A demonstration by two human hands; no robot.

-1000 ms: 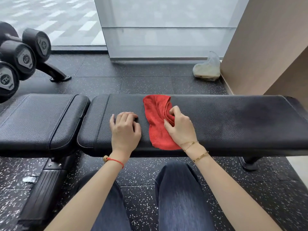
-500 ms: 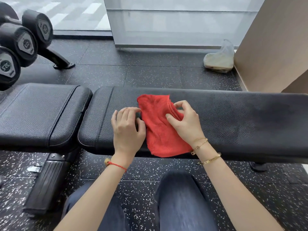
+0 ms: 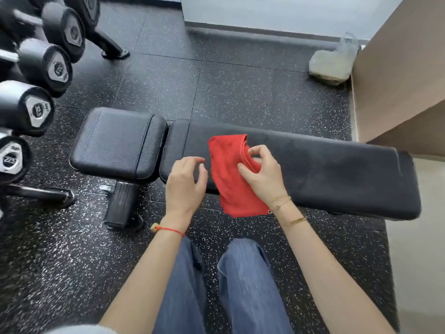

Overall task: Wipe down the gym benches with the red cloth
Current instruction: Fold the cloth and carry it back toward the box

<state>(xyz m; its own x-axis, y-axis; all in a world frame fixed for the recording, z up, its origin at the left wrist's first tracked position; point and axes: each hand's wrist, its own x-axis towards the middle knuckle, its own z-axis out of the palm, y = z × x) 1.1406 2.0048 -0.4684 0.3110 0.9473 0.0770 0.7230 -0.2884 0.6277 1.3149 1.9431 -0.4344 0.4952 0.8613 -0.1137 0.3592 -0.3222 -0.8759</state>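
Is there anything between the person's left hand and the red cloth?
No. In the head view only a narrow strip of bare black bench pad separates the left hand from the red cloth, which the right hand pinches.

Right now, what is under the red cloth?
The red cloth lies across the long black bench pad, its near end hanging over the front edge. The right hand pinches its folded edge. The pad surface beneath the cloth is covered, so unseen.

**Bench and floor**

Black padded gym bench (image 3: 325, 169), seat pad (image 3: 113, 143) at left. Red cloth (image 3: 228, 179) lies across the long pad, near edge overhanging. Speckled rubber floor (image 3: 216, 88) carries the bench and a plastic bag (image 3: 332, 63).
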